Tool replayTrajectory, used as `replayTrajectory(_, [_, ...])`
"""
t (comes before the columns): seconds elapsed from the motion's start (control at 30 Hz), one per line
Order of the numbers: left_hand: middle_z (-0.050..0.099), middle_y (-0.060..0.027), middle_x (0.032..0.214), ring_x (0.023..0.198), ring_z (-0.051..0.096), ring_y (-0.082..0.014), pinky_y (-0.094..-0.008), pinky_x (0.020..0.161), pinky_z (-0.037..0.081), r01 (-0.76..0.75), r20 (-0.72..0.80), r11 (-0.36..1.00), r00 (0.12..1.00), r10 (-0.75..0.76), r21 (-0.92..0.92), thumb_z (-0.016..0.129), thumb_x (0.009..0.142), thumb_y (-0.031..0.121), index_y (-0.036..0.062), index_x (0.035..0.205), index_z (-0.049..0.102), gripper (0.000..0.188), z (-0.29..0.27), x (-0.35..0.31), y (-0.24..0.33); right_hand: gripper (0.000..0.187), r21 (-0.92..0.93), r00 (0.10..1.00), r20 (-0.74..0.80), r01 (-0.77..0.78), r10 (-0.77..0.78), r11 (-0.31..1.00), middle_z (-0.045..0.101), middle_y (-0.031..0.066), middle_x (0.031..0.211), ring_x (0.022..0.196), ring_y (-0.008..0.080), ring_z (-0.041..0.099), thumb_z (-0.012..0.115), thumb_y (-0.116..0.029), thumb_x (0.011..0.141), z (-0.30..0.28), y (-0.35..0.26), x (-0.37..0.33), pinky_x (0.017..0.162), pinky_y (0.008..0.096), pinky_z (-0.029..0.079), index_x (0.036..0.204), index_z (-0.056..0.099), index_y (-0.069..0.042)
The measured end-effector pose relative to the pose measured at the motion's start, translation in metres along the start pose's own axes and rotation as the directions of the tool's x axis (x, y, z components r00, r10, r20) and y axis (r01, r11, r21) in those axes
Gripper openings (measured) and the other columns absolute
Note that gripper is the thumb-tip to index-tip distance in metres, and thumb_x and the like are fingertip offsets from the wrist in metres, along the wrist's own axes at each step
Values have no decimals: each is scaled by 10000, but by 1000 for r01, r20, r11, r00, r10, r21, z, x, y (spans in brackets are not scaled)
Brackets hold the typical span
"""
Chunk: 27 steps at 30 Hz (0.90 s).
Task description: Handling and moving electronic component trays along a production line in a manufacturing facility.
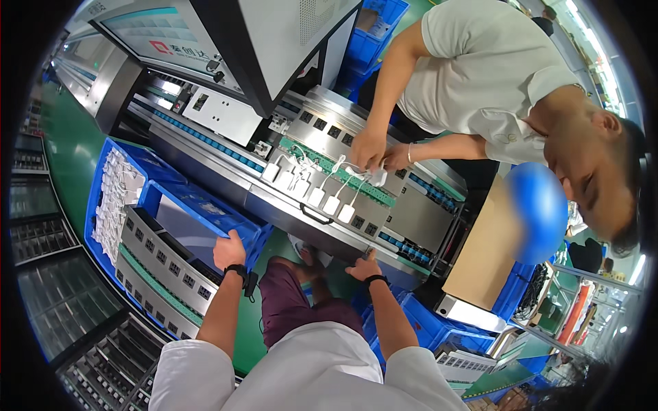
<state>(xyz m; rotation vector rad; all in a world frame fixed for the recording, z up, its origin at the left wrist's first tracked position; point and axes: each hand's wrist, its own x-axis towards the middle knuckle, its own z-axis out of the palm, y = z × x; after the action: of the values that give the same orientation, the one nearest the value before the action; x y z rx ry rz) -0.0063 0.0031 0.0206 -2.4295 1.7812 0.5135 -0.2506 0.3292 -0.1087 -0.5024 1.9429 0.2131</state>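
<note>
My left hand (229, 252) is closed over the near right corner of a blue plastic crate (205, 214) at the left. My right hand (363, 266) rests at the front edge of a metal conveyor line (329, 236), its fingers curled at that edge. On the line lies a metal tray with sockets and a green strip (375, 195). White power adapters (332, 205) with cables lie in a row on it. Across the line, a co-worker's hands (370, 151) handle a white cable and adapter.
A large monitor housing (274, 41) stands over the line at the far left. Near my left forearm, another socket tray (161, 267) leans beside a crate of white adapters (115, 202). A brown cardboard sheet (480, 250), a blurred blue round object (538, 212) and blue crates (439, 325) are at the right.
</note>
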Motion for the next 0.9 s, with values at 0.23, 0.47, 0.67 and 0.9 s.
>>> replayTrajectory(0.23, [721, -270, 979, 965, 683, -469, -556, 855, 528, 11, 9, 1000, 1000, -10, -20, 497, 877, 471, 22, 989, 733, 520, -1, -2, 3, 751, 15, 1000, 14, 8, -8, 1000, 11, 339, 1652, 1453, 462, 364, 626, -595, 804, -3, 0, -2, 1157, 484, 383, 1385, 629, -120])
replayTrajectory(0.47, [722, -269, 976, 958, 685, -473, -550, 858, 532, 17, 0, 1000, 1000, -17, -14, 495, 881, 452, 22, 982, 734, 502, 0, 1, -1, 728, -20, 999, -31, 16, -16, 1000, 100, 366, 1625, 1412, 479, 407, 621, -613, 829, -6, -8, -11, 1162, 481, 375, 1338, 651, -94])
replayTrajectory(0.67, [723, -266, 972, 945, 688, -471, -549, 847, 536, 9, 12, 1000, 1000, -9, -30, 485, 884, 445, 18, 965, 735, 501, -6, -4, 5, 714, 22, 992, -80, 103, -101, 994, 228, 379, 1586, 1391, 507, 418, 613, -624, 842, 10, 10, 12, 1174, 485, 356, 1298, 667, -77])
replayTrajectory(0.9, [723, -266, 964, 937, 690, -466, -547, 838, 536, 20, 30, 999, 999, -19, -30, 487, 883, 444, 13, 947, 735, 502, -9, -5, 6, 719, 6, 994, -84, 72, -71, 997, 442, 355, 1476, 1397, 552, 373, 593, -613, 865, 5, 2, -1, 1213, 479, 288, 1319, 638, -56])
